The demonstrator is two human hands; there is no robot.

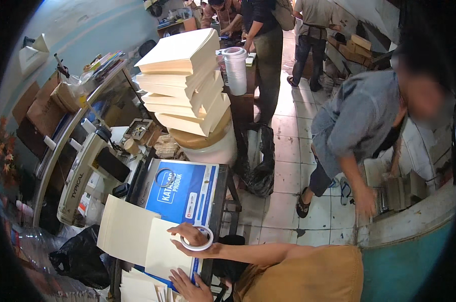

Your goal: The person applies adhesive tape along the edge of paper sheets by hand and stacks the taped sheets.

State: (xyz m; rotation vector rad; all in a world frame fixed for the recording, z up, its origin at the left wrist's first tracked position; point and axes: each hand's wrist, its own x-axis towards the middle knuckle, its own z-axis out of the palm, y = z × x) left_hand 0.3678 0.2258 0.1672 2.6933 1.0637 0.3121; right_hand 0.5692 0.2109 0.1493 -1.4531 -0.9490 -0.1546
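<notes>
A folded cream card sheet (166,247) lies opened out on the table, its left panel raised at a slant. My left hand (191,288) rests with spread fingers at the sheet's near edge. Above that edge my right hand (186,233) has curled fingers, with a white-rimmed roll of tape (209,240) ringed round it. Whether a strip of tape runs between the fingers is too small to tell. Underneath the sheet is a blue printed board (180,189), on which another thin roll of tape (165,177) lies. More cream folded sheets (137,288) are piled by my left hand.
A tall stack of cream paper blocks (182,85) stands on a round drum (213,148) beyond the table. A sewing machine (79,181) and black plastic bag (84,256) are on the left. At right a person (359,121) bends over stacked items; other people stand farther back.
</notes>
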